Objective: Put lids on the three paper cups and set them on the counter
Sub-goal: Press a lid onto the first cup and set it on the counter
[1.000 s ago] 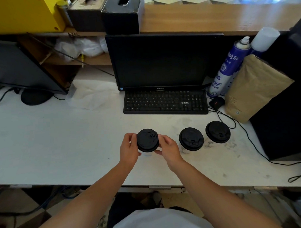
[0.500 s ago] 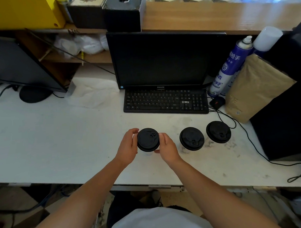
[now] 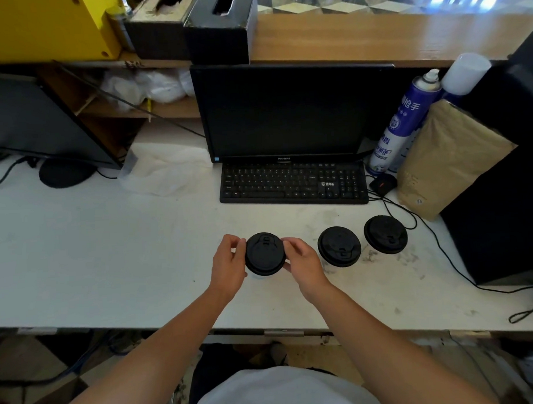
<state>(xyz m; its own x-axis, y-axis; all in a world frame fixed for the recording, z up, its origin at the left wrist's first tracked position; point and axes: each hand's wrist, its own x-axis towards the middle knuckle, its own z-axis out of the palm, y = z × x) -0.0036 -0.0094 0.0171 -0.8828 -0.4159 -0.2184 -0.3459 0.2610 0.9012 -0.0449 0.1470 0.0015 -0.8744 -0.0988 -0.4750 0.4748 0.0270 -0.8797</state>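
Observation:
Three paper cups with black lids stand in a row on the white counter (image 3: 110,252). The left cup's black lid (image 3: 265,254) sits between my hands, and only a sliver of white cup shows beneath it. My left hand (image 3: 228,263) grips the lid's left rim. My right hand (image 3: 303,261) grips its right rim. The middle lidded cup (image 3: 339,246) and the right lidded cup (image 3: 385,234) stand apart from my hands, to the right.
A black keyboard (image 3: 293,182) and monitor (image 3: 286,113) stand behind the cups. A blue spray can (image 3: 404,121), a brown paper bag (image 3: 451,159), a mouse (image 3: 382,184) and a black cable (image 3: 442,250) are at the right. A second monitor (image 3: 36,122) is at the left.
The lid has turned between my hands, so its drink hole now faces away from me. My hands stay on its rim. The other two cups have not moved.

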